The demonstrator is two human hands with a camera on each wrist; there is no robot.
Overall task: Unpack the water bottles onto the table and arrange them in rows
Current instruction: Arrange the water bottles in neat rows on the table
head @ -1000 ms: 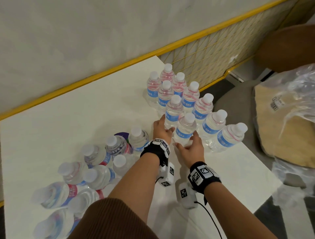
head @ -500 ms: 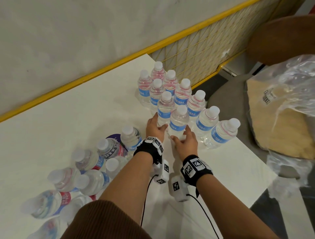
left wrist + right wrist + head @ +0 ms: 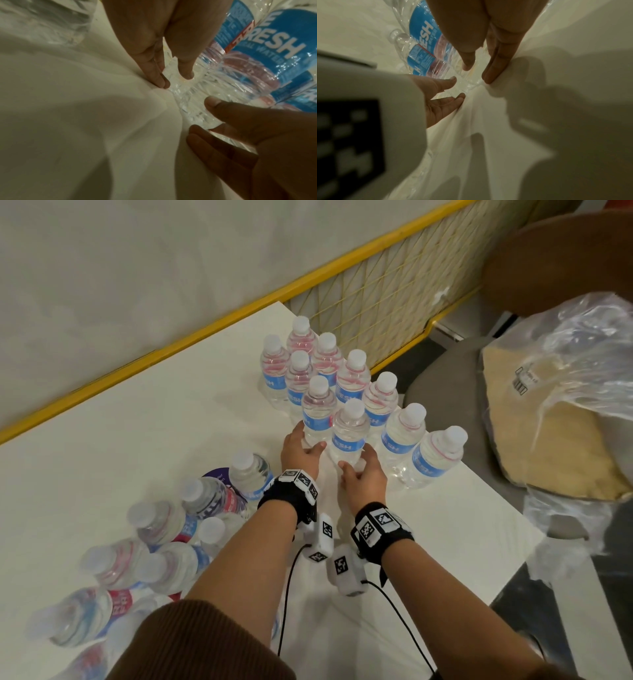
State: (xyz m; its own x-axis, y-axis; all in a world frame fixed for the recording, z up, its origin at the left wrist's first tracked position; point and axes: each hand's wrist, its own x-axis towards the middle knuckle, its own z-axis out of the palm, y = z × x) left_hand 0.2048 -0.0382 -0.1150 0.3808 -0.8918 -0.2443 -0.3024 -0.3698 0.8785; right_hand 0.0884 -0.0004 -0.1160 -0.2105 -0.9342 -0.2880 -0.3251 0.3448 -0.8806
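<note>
Several clear water bottles with blue labels stand in rows [image 3: 346, 374] at the far right of the white table [image 3: 137, 440]. My left hand [image 3: 308, 438] touches the base of one near bottle [image 3: 318, 412] with straight fingers [image 3: 159, 79]. My right hand [image 3: 358, 460] rests against the base of the bottle beside it [image 3: 349, 433], fingers [image 3: 493, 73] and thumb spread on either side. In the left wrist view the labelled bottle [image 3: 283, 40] stands just right of my fingers. Neither hand curls round a bottle.
A loose cluster of several more bottles [image 3: 154, 542] leans at the table's near left. The table's right edge [image 3: 496, 508] runs close behind the rows. Beyond it a chair carries crumpled plastic wrap [image 3: 582, 354] and cardboard [image 3: 548, 446]. A yellow mesh barrier [image 3: 394, 285] stands behind.
Both hands stay at the bases of the two nearest bottles, which have slid a little closer into the rows. The head view has shifted slightly.
</note>
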